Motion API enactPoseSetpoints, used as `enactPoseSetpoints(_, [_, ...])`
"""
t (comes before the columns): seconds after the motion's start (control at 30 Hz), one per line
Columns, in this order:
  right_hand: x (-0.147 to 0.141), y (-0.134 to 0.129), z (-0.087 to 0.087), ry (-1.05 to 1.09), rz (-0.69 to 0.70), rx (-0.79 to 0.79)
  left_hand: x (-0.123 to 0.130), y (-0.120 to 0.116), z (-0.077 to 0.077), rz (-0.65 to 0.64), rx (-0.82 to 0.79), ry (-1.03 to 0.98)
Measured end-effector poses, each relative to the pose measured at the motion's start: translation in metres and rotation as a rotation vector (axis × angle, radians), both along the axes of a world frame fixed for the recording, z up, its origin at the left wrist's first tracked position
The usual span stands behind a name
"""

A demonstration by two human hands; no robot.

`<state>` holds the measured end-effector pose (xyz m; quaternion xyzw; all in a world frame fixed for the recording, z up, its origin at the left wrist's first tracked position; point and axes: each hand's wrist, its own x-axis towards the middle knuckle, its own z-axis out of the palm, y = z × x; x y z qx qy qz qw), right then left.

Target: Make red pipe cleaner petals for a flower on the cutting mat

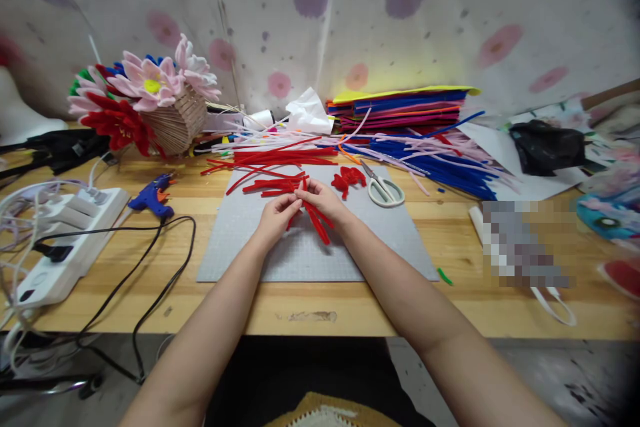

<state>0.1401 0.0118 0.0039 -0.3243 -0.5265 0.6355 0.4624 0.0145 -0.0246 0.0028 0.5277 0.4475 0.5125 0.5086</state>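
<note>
Over the grey cutting mat [235, 253], my left hand [279, 215] and my right hand [320, 199] meet with fingertips pinched together. Between them they grip red pipe cleaners [318, 223], whose ends fan out below my right hand. My fingers hide the spot where the pieces join. Just behind my hands lie more short red pipe cleaner pieces [270, 183]. To the right on the mat sit some bent red petal shapes [349, 179], beside scissors [384, 188] with pale green-white handles.
Long blue pipe cleaners [450, 170] and a stacked colourful bundle [400, 113] lie at the back. A basket of fuzzy flowers [175, 120] stands back left. A blue glue gun [154, 198], its black cord and a white power strip [75, 247] occupy the left side.
</note>
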Motion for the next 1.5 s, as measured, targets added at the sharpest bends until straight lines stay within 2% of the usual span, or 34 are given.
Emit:
enactPoseSetpoints(0.2, [-0.006,0.002,-0.005,-0.046,-0.118,0.067,0.007,-0.001,-0.003,0.094,-0.098,-0.028])
enactPoseSetpoints(0.33, [-0.009,0.001,-0.01,-0.15,-0.144,0.078,0.004,0.003,-0.005,0.228,-0.078,-0.063])
enactPoseSetpoints(0.47, [-0.008,-0.003,-0.012,-0.199,-0.069,0.025,-0.002,0.005,-0.003,0.321,-0.161,-0.192])
enactPoseSetpoints(0.63, [-0.006,-0.006,-0.006,-0.136,-0.01,0.043,-0.007,0.006,-0.001,0.28,-0.175,-0.13])
enactPoseSetpoints(0.77, [-0.008,-0.005,-0.004,-0.054,0.027,0.033,-0.01,0.008,-0.001,0.157,-0.191,-0.111])
enactPoseSetpoints(0.87, [-0.01,-0.004,-0.007,-0.057,-0.02,-0.007,-0.01,0.013,-0.002,0.082,-0.212,-0.143])
enactPoseSetpoints(0.93, [-0.009,-0.003,-0.007,-0.058,-0.017,-0.065,-0.01,0.018,-0.004,0.108,-0.198,-0.174])
enactPoseSetpoints(1.1, [0.001,-0.003,0.001,-0.067,0.293,-0.253,-0.011,0.031,-0.008,0.275,-0.06,-0.247])
enactPoseSetpoints(1.23, [0.001,-0.006,0.006,-0.052,0.404,-0.326,-0.012,0.033,-0.007,0.3,0.019,-0.251])
enactPoseSetpoints(1.33, [-0.005,-0.009,0.005,-0.097,0.364,-0.297,-0.011,0.031,-0.005,0.295,-0.016,-0.267])
enactPoseSetpoints(1.43, [-0.011,-0.01,0.002,-0.171,0.278,-0.171,-0.008,0.029,-0.004,0.273,-0.037,-0.273])
enactPoseSetpoints(1.5, [-0.013,-0.011,0.0,-0.215,0.27,-0.1,-0.007,0.028,-0.003,0.254,-0.028,-0.252])
